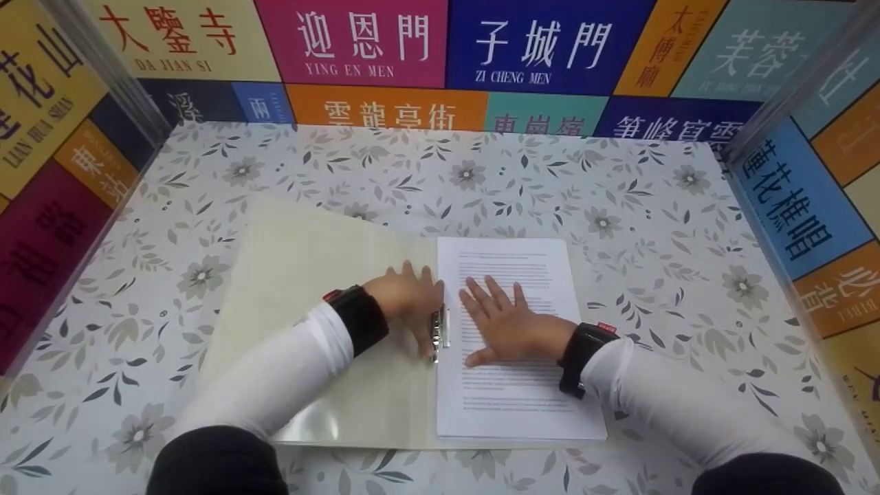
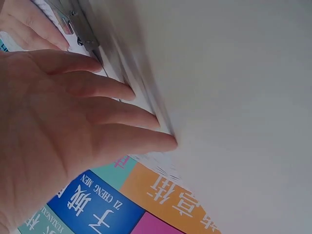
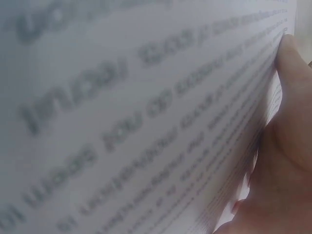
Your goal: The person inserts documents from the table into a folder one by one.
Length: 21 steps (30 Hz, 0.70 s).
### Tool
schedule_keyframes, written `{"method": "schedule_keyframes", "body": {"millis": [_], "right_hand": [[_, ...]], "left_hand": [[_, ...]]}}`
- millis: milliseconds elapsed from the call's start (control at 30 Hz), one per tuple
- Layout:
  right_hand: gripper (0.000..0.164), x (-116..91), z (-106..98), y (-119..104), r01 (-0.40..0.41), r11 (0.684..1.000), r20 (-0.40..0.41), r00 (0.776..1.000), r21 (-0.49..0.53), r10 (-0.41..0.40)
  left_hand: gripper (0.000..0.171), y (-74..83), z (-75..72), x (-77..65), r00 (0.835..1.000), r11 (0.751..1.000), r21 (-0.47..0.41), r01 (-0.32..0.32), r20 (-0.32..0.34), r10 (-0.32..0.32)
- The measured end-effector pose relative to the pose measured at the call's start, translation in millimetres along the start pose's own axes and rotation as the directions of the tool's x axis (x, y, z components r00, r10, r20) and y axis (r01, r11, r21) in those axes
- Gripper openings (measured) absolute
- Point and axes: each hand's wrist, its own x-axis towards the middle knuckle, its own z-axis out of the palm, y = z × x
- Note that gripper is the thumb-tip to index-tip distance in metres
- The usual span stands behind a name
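An opened cream folder (image 1: 309,268) lies on the table, its cover spread to the left. On its right side rests a stack of printed paper (image 1: 509,412), held along the left edge by a metal clip (image 1: 436,337). My left hand (image 1: 410,295) is at the fold beside the clip; the left wrist view shows its fingers extended along the folder's spine near the metal clip (image 2: 83,27). My right hand (image 1: 512,330) lies spread on the printed page. Close up in the right wrist view, the page (image 3: 146,122) fills most of the picture, with the right hand (image 3: 287,151) against it.
A white tablecloth (image 1: 639,199) with grey flowers and leaves covers the table. Upright panels (image 1: 371,41) with coloured blocks of Chinese lettering border the back and both sides. Each wrist carries a black strap.
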Motion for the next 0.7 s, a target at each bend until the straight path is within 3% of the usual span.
{"method": "schedule_keyframes", "body": {"millis": [233,500,700], "right_hand": [[0.110,1.3,-0.6,-0.8,0.000,1.000,-0.005,1.000,0.013,0.000],[0.111,0.9,0.0,0.2,-0.007,1.000,-0.005,1.000,0.012,0.007],[0.111,0.7,2.1,0.9,-0.006,1.000,-0.012,1.000,0.003,0.006]], "left_hand": [[0.125,7.8,2.2,4.2,1.000,0.997,0.076,0.015,-0.016,-0.014],[0.124,12.2,7.0,4.2,0.998,0.998,0.058,0.033,-0.055,-0.030],[0.125,17.5,12.0,6.2,0.996,0.991,0.119,0.056,-0.070,-0.048]]}}
